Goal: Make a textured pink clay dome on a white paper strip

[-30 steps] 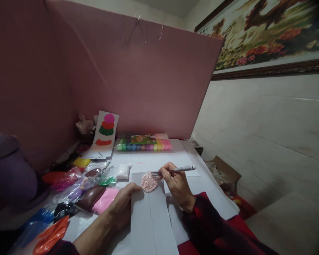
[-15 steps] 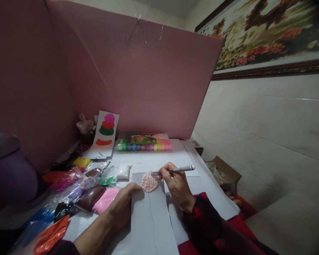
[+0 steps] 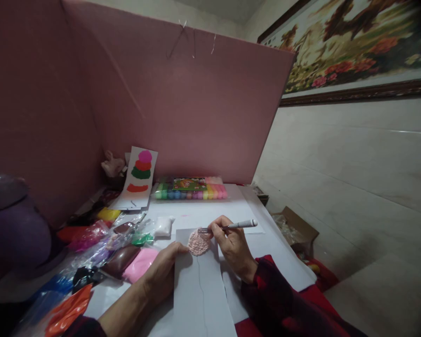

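Observation:
My left hand (image 3: 163, 267) grips the left edge of a white card (image 3: 200, 299), its thumb on top beside a pink clay disc (image 3: 198, 242). The disc has a rough, pitted surface and sits near the card's far end; a thin drawn line runs from it toward me. My right hand (image 3: 232, 243) is closed around a fork (image 3: 240, 224) with a striped handle. The fork's tines meet the disc's upper right part. The fingers of my left hand under the card are hidden.
Bags of coloured clay, among them a pink bag (image 3: 140, 265) and an orange bag (image 3: 68, 309), lie on the left. A pack of coloured clay (image 3: 191, 189) lies at the back. Beside it leans a painted card (image 3: 140, 175). An open cardboard box (image 3: 298, 229) is at the right.
The card with the pink disc has shifted very slightly right and toward me. Both hands keep their holds, and the fork stays at the disc's upper part.

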A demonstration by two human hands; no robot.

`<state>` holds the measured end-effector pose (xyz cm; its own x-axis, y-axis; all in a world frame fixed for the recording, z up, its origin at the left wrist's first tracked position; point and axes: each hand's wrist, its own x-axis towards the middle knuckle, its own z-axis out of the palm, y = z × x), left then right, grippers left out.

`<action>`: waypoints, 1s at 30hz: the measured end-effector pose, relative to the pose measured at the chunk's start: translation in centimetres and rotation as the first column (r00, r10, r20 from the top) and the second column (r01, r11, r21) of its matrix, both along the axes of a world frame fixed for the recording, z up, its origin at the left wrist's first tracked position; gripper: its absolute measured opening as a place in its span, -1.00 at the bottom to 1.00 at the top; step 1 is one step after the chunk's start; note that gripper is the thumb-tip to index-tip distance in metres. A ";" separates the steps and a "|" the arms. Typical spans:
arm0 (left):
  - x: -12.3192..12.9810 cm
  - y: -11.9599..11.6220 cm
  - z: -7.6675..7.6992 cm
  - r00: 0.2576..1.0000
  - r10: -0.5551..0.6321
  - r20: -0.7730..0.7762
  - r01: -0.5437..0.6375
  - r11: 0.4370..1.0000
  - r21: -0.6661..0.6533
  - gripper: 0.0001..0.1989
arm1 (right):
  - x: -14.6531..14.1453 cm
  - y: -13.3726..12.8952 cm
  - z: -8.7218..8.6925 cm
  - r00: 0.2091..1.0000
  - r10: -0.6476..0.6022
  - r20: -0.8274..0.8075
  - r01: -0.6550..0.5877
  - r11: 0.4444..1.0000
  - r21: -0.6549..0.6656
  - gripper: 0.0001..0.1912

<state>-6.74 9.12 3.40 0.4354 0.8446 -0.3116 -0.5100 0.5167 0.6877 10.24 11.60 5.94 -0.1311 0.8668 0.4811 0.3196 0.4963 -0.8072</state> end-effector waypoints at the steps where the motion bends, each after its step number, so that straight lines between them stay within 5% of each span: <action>1: 0.0 0.0 0.0 1.000 0.000 0.001 0.000 1.000 0.002 -0.58 | 0.0 0.0 0.0 1.000 0.001 0.003 -0.001 1.000 -0.004 -0.75; 30: 0.1 -0.2 0.4 1.000 0.007 -0.017 -0.007 1.000 0.009 -0.57 | 0.0 -0.1 0.3 1.000 -0.016 -0.007 0.016 1.000 -0.009 -0.76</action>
